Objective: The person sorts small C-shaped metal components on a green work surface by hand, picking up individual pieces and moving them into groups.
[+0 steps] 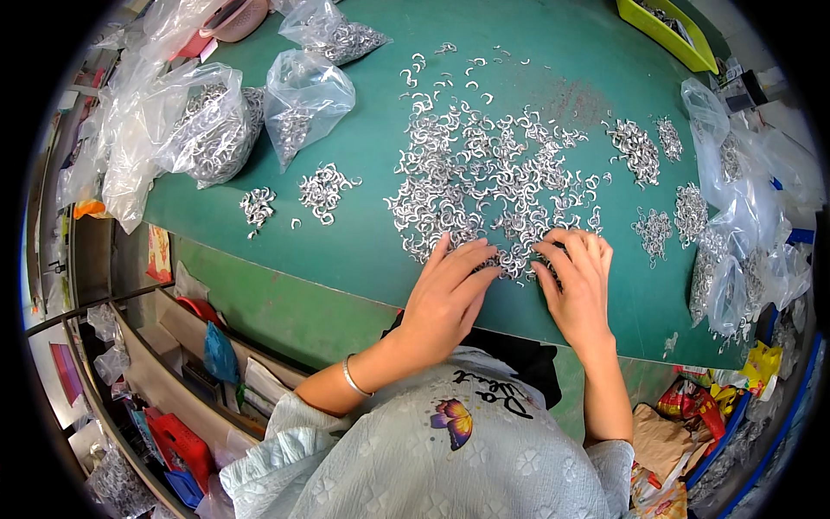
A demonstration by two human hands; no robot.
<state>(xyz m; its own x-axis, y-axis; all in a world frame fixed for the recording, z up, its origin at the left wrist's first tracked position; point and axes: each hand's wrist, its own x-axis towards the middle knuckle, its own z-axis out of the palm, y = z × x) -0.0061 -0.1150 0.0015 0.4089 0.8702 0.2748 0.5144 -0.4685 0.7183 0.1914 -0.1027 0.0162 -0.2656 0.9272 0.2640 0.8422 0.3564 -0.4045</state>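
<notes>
A wide heap of small silvery curved metal pieces (467, 164) is spread over the middle of the green table (363, 251). At its near edge my left hand (450, 290) lies with fingers spread, the fingertips among the pieces. My right hand (577, 281) is to the right of it, thumb apart from the bent fingers, its tips also touching the near edge of the heap. Neither hand shows a piece held in it, though the fingertips are partly hidden. A bracelet circles my left wrist.
Small piles (324, 192) of similar pieces lie to the left, and more piles (635, 151) to the right. Clear plastic bags of pieces (212, 130) stand at the left, with others (735, 251) along the right edge. A yellow-green bin (670, 35) sits at the far right.
</notes>
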